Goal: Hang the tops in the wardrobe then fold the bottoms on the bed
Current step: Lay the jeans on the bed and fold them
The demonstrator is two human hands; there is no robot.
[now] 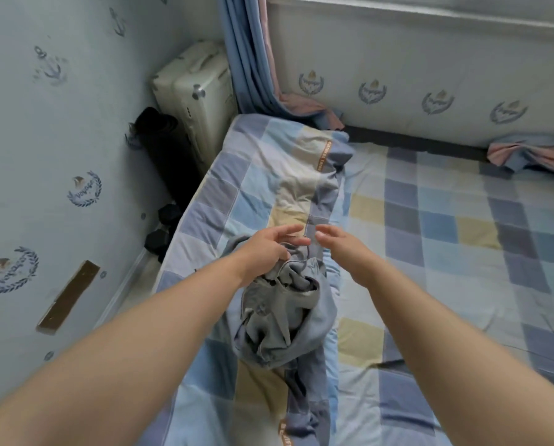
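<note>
I'm seeing a crumpled grey garment (279,313) lying bunched on the folded checked quilt (263,188), running along the bed's (462,252) left edge. My left hand (269,249) is resting on the garment's far end, fingers loosely spread, thumb side touching cloth; can't tell if it's pinching. My right hand (343,249) is hovering just beside it, fingers relaxed, slightly spread, holding nothing. Cream suitcase (198,91) is standing in the floor corner past the bed's far-left corner, blue curtain (246,59) beside it.
</note>
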